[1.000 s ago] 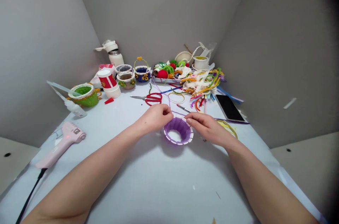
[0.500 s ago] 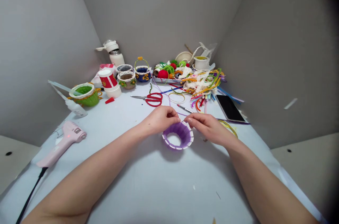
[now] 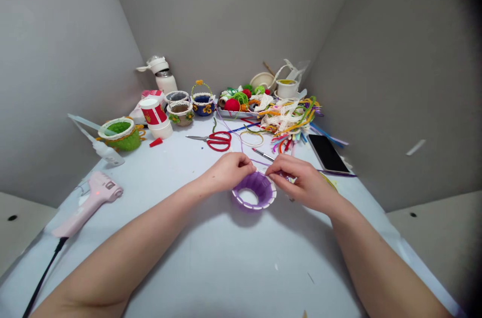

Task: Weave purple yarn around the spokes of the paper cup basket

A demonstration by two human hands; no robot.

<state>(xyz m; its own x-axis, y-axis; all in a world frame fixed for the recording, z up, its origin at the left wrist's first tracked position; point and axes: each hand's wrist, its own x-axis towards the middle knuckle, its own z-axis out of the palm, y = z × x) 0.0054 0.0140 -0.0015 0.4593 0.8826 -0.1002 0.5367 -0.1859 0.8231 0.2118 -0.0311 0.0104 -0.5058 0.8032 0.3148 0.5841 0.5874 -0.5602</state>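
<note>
A small purple woven basket (image 3: 264, 185) with white upright strips around its rim is tilted so that its inside faces me. My left hand (image 3: 234, 171) pinches the basket's far rim, thumb against forefinger. Just right of it, my right hand (image 3: 303, 181) is closed, with its fingertips at the rim's far right side on what looks like the purple yarn. That purple yarn (image 3: 259, 162) trails behind the hands and up the table. The exact grip of the right fingertips is partly hidden.
Red-handled scissors (image 3: 219, 141), a pen (image 3: 262, 154) and a thin ring (image 3: 251, 138) lie beyond my hands. A pink glue gun (image 3: 88, 202) rests at the left, a phone (image 3: 327, 153) at the right. Small decorated baskets (image 3: 203, 106) and a pile of coloured strips (image 3: 289, 120) stand at the back.
My right hand has shifted slightly right and turned, its fingers more curled. The basket has moved a little to the right; my left hand keeps its pinch.
</note>
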